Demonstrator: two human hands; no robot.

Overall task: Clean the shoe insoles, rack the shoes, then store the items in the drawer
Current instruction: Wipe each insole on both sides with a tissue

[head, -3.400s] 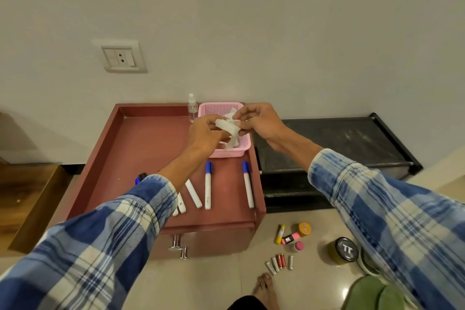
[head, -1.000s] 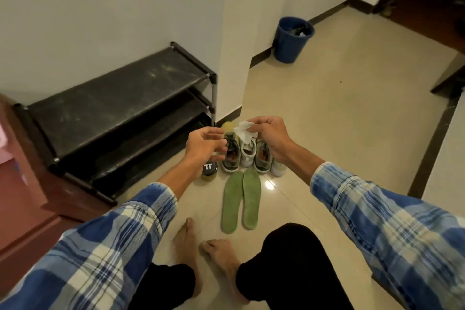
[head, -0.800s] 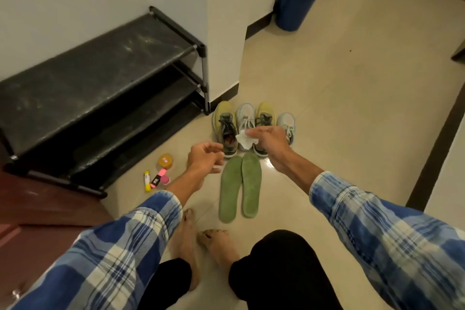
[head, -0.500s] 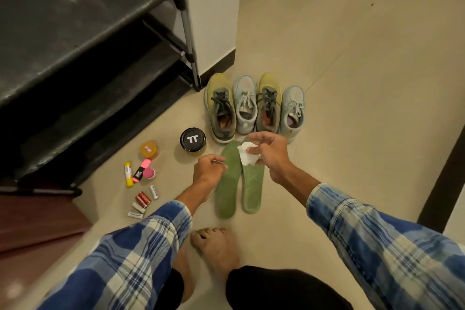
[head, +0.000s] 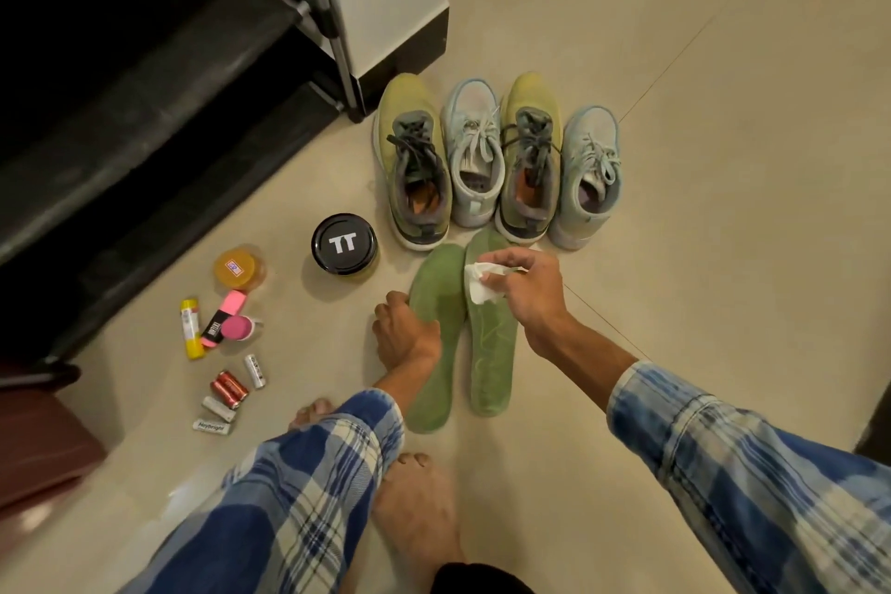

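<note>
Two green insoles lie side by side on the floor, the left insole [head: 434, 381] and the right insole [head: 492, 352]. My left hand [head: 402, 338] grips the outer edge of the left insole with curled fingers. My right hand [head: 528, 292] pinches a crumpled white wipe [head: 479, 285] against the upper part of the right insole. Several shoes stand in a row just beyond the insoles: a yellow-green pair [head: 414, 159] alternating with a light blue pair [head: 475, 154].
The black shoe rack [head: 144, 111] stands at the left. On the floor lie a black-lidded jar [head: 344, 244], an orange jar [head: 239, 266], a yellow glue stick [head: 189, 328], a pink highlighter [head: 224, 318] and several batteries [head: 231, 388]. The reddish drawer unit [head: 38, 449] is at lower left.
Both hands came down from the drawer top to the floor. The left hand took hold of the left insole, and the right hand brought the wipe onto the right insole.
</note>
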